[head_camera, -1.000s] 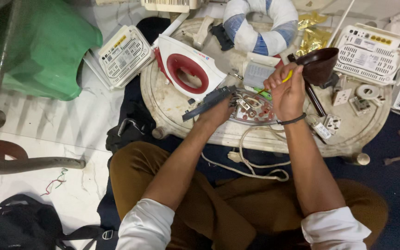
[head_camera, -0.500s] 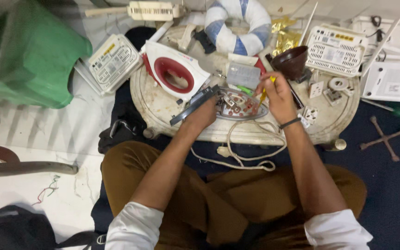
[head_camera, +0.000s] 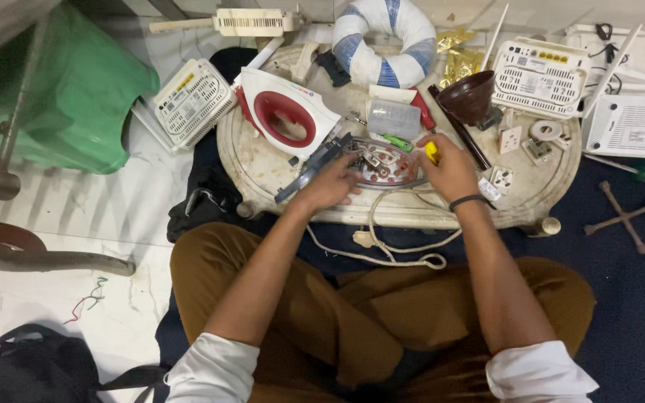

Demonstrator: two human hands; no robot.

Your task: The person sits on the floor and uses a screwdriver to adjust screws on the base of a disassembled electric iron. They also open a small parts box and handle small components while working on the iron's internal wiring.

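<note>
An opened clothes iron base (head_camera: 384, 164) with bare metal parts and wiring lies on a low round cream table (head_camera: 278, 179). My left hand (head_camera: 330, 185) rests on the base's left side and steadies it. My right hand (head_camera: 449, 168) grips a screwdriver with a yellow handle (head_camera: 431, 151), its tip down in the base's right end. The iron's white and red top cover (head_camera: 287, 112) lies apart at the left. A white cord (head_camera: 393, 246) runs from the base down over my lap.
On the table lie a brown funnel (head_camera: 470, 97), a clear plastic box (head_camera: 393, 118), wall sockets (head_camera: 503, 179) and white routers (head_camera: 540, 75). A blue-white ring (head_camera: 382, 37) sits behind. A green stool (head_camera: 61, 97) stands left, a cross wrench (head_camera: 625, 216) right, a black bag (head_camera: 31, 373) below.
The view has shifted, so the table sits lower and more central. My right hand has come down from near the funnel onto the iron base with the yellow screwdriver. My left hand stays on the base.
</note>
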